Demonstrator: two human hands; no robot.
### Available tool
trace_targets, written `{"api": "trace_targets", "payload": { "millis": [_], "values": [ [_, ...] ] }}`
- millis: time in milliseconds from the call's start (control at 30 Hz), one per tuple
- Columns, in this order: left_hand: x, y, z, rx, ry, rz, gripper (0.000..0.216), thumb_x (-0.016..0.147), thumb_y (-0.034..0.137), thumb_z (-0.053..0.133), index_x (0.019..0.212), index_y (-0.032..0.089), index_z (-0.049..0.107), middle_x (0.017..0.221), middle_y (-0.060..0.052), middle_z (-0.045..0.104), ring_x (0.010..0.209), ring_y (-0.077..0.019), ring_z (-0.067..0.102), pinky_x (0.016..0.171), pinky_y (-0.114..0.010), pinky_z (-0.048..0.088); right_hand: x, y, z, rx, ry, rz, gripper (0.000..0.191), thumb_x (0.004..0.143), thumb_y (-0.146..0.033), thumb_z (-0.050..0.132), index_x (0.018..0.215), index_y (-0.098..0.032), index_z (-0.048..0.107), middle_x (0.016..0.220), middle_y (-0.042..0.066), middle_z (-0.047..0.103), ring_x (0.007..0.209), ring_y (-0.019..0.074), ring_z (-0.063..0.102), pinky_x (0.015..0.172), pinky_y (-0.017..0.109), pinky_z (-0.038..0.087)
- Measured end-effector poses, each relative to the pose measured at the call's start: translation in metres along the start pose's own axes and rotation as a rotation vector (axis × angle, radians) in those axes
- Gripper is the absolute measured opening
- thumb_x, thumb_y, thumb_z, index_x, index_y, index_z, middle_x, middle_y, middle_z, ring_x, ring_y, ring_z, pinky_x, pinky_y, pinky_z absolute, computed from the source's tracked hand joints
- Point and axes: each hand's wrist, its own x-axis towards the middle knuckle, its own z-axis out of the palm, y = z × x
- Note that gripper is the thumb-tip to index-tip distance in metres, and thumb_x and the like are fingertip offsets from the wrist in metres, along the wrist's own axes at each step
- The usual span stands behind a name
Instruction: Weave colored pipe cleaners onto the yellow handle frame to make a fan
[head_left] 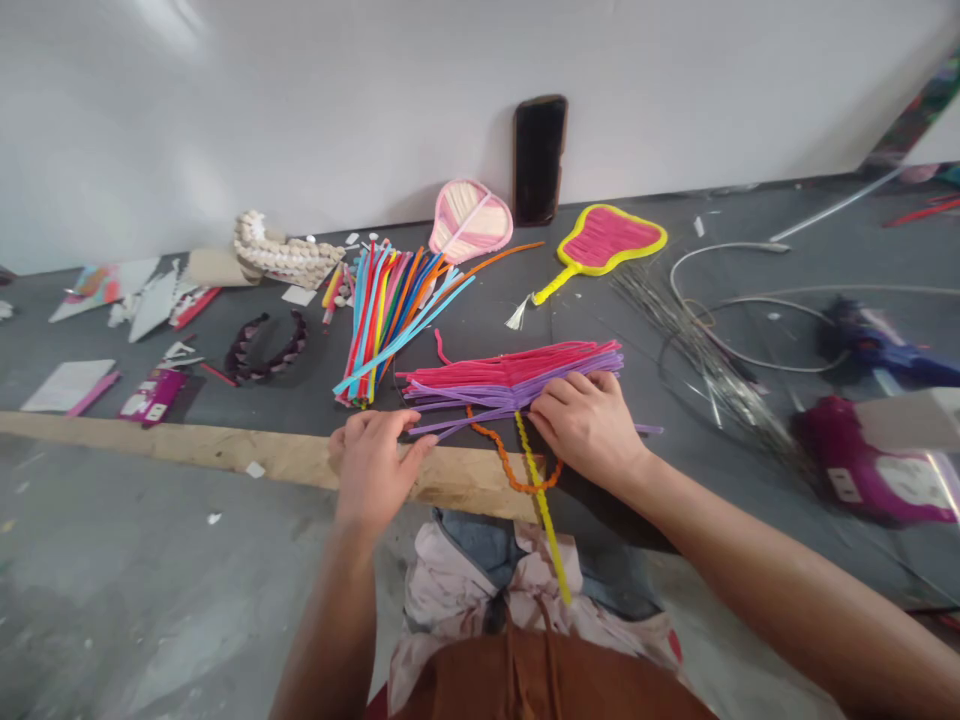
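Note:
A bundle of bent pipe cleaners, pink along the top and purple below, lies across the table in front of me. My left hand is at the left ends of the lowest purple strands, with a loose strand between thumb and forefinger. Over the right half of the bundle, my right hand presses and pinches purple strands with curled fingers; its fingertips are partly hidden. From the bundle's middle a twisted yellow stem hangs past the table edge. A wavy orange pipe cleaner loops across that stem.
Colourful pipe cleaners lie behind my left hand. Two paddle-shaped pieces, a pale pink one and a yellow-edged one, lie farther back near a leaning phone. Wires and a glue gun are at right, a dark headband left.

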Motion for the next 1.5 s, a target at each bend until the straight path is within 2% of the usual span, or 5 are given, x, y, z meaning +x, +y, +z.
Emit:
{"api": "trace_targets", "payload": {
  "millis": [300, 600, 967, 1233, 1500],
  "values": [
    [-0.007, 0.009, 0.002, -0.033, 0.292, -0.053, 0.018, 0.087, 0.038, 0.060, 0.092, 0.021, 0.061, 0.089, -0.006, 0.067, 0.093, -0.0258, 0.059, 0.089, -0.041, 0.041, 0.000, 0.001, 0.003, 0.004, -0.006, 0.020, 0.024, 0.093, -0.025, 0.054, 0.076, -0.018, 0.068, 0.078, 0.003, 0.066, 0.077, 0.0177, 0.048, 0.076, 0.036, 0.023],
    [-0.003, 0.013, 0.003, 0.139, 0.130, 0.058, 0.011, 0.089, 0.029, 0.060, 0.087, 0.025, 0.071, 0.102, -0.007, 0.070, 0.104, -0.0299, 0.054, 0.092, -0.048, 0.037, 0.001, 0.000, 0.001, 0.010, -0.017, 0.028, 0.025, 0.094, -0.024, 0.052, 0.076, -0.018, 0.068, 0.078, 0.004, 0.065, 0.077, 0.0179, 0.048, 0.075, 0.036, 0.023],
    [0.007, 0.043, 0.030, -0.930, -0.009, -0.161, 0.029, 0.088, 0.041, 0.062, 0.108, 0.020, 0.062, 0.095, -0.005, 0.077, 0.092, -0.0192, 0.073, 0.085, -0.030, 0.057, 0.001, 0.000, 0.002, 0.001, -0.010, 0.043, 0.024, 0.094, -0.025, 0.052, 0.075, -0.018, 0.066, 0.078, 0.004, 0.066, 0.076, 0.0179, 0.048, 0.075, 0.035, 0.023],
    [0.024, 0.024, 0.023, -0.329, 0.210, 0.240, 0.027, 0.095, 0.031, 0.052, 0.111, 0.021, 0.070, 0.083, -0.004, 0.073, 0.081, -0.0162, 0.067, 0.083, -0.030, 0.052, 0.002, 0.000, 0.002, 0.023, -0.025, 0.059, 0.024, 0.094, -0.024, 0.053, 0.075, -0.018, 0.067, 0.078, 0.004, 0.065, 0.076, 0.0177, 0.048, 0.074, 0.035, 0.022],
    [0.024, 0.020, 0.023, -0.812, 0.112, -0.110, 0.028, 0.094, 0.042, 0.053, 0.101, 0.019, 0.065, 0.087, -0.003, 0.076, 0.073, -0.0145, 0.072, 0.074, -0.027, 0.057, 0.002, 0.000, 0.003, 0.022, -0.053, 0.070, 0.023, 0.094, -0.025, 0.054, 0.076, -0.018, 0.067, 0.079, 0.004, 0.065, 0.077, 0.0177, 0.049, 0.075, 0.035, 0.022]
  ]
}}
